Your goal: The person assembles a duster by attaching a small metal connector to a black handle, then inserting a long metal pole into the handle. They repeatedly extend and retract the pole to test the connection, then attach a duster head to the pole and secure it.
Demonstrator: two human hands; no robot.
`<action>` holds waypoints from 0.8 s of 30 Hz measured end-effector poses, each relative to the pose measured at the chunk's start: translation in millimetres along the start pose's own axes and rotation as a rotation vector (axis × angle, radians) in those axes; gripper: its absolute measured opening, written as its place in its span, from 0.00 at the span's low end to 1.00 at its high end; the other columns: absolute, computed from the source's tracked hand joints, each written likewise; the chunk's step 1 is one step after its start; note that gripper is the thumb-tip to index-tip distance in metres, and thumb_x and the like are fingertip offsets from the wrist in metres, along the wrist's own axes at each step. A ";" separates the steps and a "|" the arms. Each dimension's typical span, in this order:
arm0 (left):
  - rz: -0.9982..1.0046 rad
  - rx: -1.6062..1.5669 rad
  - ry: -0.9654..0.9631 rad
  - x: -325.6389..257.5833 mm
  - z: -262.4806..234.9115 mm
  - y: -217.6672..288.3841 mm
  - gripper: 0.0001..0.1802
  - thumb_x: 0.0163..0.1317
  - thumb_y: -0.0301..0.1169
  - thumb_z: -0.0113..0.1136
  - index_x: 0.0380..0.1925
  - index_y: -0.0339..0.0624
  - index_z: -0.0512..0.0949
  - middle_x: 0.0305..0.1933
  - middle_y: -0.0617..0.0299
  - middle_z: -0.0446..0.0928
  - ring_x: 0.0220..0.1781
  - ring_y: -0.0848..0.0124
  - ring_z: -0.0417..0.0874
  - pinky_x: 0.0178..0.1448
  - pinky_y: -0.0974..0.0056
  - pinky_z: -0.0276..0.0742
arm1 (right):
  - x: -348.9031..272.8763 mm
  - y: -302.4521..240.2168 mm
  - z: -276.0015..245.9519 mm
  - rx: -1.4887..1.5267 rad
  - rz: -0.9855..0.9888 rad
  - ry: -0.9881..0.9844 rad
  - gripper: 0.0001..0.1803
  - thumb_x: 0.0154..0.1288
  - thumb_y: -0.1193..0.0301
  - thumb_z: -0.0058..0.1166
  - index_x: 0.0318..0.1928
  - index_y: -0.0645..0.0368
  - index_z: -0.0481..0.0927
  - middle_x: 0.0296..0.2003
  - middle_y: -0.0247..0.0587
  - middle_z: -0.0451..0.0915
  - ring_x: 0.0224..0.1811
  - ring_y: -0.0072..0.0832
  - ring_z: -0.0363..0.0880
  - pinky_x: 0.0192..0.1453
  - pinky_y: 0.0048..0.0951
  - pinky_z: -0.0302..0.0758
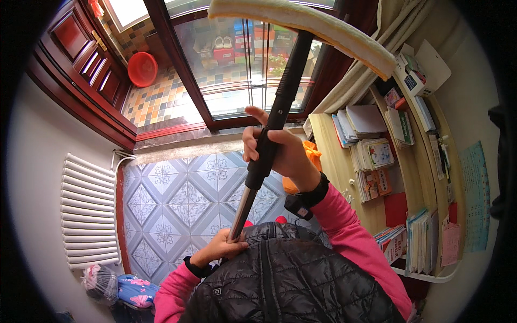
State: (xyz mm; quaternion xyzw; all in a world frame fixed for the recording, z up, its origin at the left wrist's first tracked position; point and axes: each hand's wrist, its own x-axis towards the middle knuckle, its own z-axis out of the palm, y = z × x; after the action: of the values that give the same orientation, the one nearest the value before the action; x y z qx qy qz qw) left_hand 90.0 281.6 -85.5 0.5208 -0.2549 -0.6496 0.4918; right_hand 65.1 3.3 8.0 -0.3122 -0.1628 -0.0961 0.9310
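Left hand [218,246] wraps its fingers shut round the bare metal pole [239,212], slick there. Right hand [280,153] clamps the black grip [274,121], better hold. We judge the mop [301,21] light, stiff, top-heavy; pad soft, raised at the window [237,70].

The right hand [274,148] clasps the black grip [277,121] of a mop pole [240,212], whose pale pad [307,24] lies high against the window [242,64]. The left hand [218,247] holds the pole's metal lower end. A white radiator [89,212] stands left, a bookshelf [398,161] right, tiled floor [177,199] below.
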 end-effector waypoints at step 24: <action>0.013 0.237 0.177 19.6 -6.2 5.4 0.17 0.61 0.37 0.63 0.20 0.42 0.69 0.17 0.70 0.66 0.18 0.81 0.65 0.22 0.69 0.61 | 14.9 -29.4 -23.7 0.129 -0.086 0.041 0.12 0.66 0.66 0.43 0.23 0.51 0.65 0.15 0.25 0.61 0.17 0.19 0.62 0.27 0.27 0.69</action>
State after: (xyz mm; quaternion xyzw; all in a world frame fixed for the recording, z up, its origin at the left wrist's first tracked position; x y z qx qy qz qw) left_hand 98.2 262.9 -91.3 0.6289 -0.2888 -0.5632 0.4515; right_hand 76.4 -35.5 11.7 -0.2424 -0.1628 -0.1319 0.9473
